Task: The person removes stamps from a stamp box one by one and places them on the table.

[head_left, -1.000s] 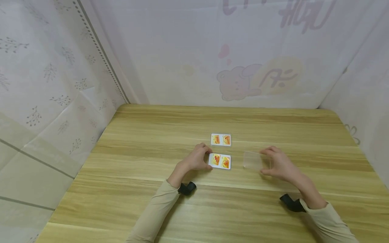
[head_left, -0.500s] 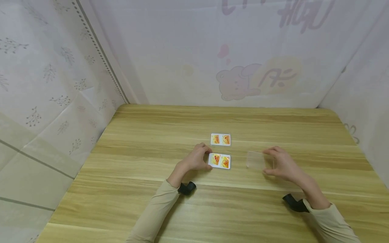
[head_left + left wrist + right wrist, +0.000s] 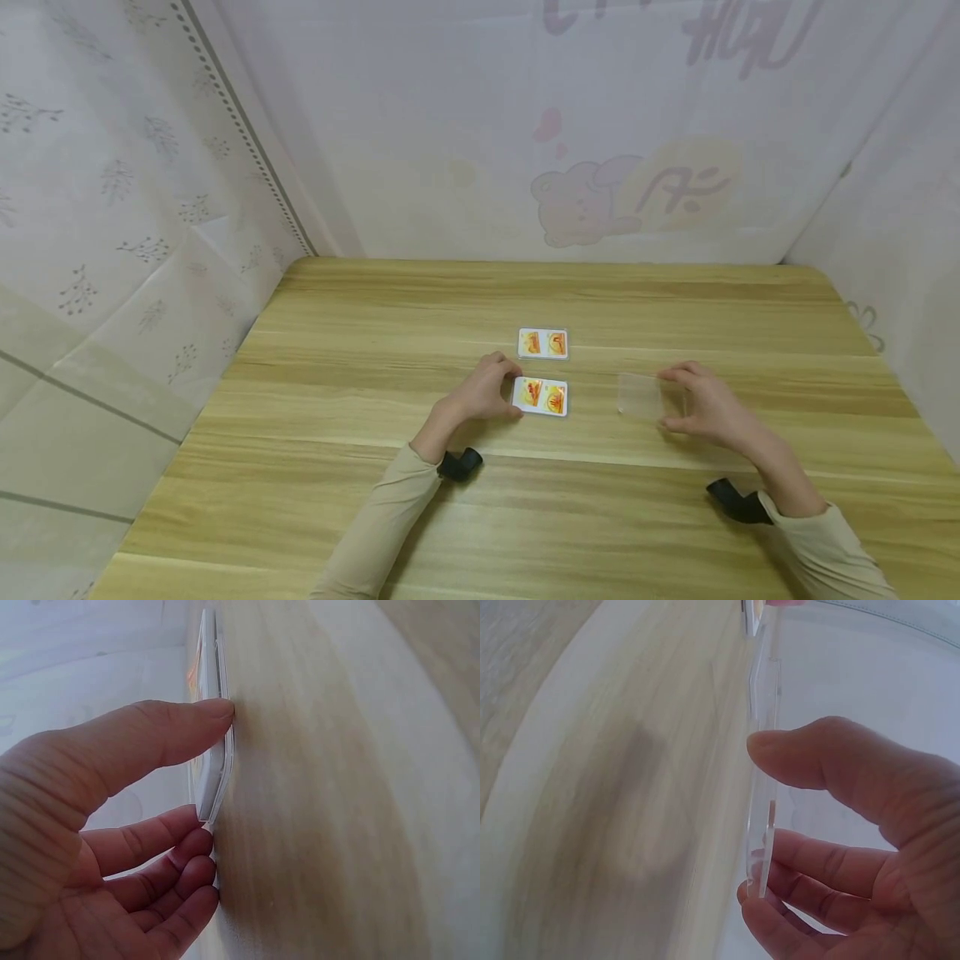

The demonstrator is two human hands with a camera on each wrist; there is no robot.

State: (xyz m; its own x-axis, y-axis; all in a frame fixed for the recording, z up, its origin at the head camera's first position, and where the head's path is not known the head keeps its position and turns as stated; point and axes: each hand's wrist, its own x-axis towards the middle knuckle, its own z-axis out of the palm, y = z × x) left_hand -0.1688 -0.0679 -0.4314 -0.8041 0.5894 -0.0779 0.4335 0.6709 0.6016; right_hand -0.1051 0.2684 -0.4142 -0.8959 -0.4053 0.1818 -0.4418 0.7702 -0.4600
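My left hand (image 3: pixel 482 392) holds the left end of a white stack of cards (image 3: pixel 542 397) with orange and yellow pictures, thumb at the near edge and fingers at the far edge. In the left wrist view the stack (image 3: pixel 214 769) sits in a shallow clear plastic case bottom, low at the tabletop. To the right, my right hand (image 3: pixel 708 407) pinches a clear plastic lid (image 3: pixel 639 397) by its two long edges. The right wrist view shows this lid (image 3: pixel 762 787) edge-on, raised off the table. A gap of bare wood separates lid and stack.
Behind the held stack lies a second set of picture cards (image 3: pixel 543 343), apparently in a clear case. The wood-grain table (image 3: pixel 420 317) meets a patterned cloth (image 3: pixel 450 192) at the back. Black wrist mounts (image 3: pixel 460 465) sit on both forearms.
The right hand has moved a little to the right with the clear lid, away from the cards. The left hand and the stack have stayed in place.
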